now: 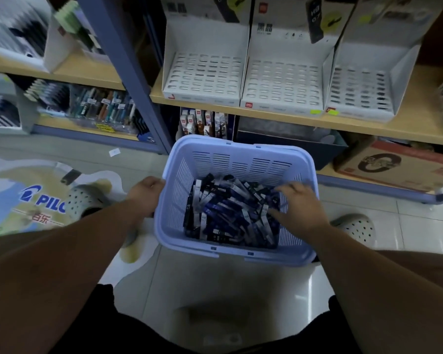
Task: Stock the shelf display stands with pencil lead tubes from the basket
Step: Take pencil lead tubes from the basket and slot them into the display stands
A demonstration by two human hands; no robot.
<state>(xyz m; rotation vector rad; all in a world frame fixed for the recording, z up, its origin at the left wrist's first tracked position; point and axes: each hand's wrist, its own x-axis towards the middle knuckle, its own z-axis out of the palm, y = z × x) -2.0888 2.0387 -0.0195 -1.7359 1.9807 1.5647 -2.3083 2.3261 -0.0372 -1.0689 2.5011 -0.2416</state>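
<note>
A light blue slotted basket (241,159) sits low in front of me, above the tiled floor. Its bottom is covered with several black, blue and white pencil lead tubes (223,213) lying in a loose heap. My left hand (145,191) grips the basket's left rim. Inside the basket, my right hand (298,206) reaches over the right side of the heap with fingers spread, touching the tubes. On the wooden shelf above stand three white slotted display stands: the left stand (203,75), the middle stand (281,80) and the right stand (361,90). Their slots look empty.
A blue metal shelf post (136,80) rises left of the stands. Lower shelves hold pen packs (203,122) and a brown carton (397,164). My feet in perforated clogs (83,200) stand on either side of the basket, beside a floor sticker (31,195).
</note>
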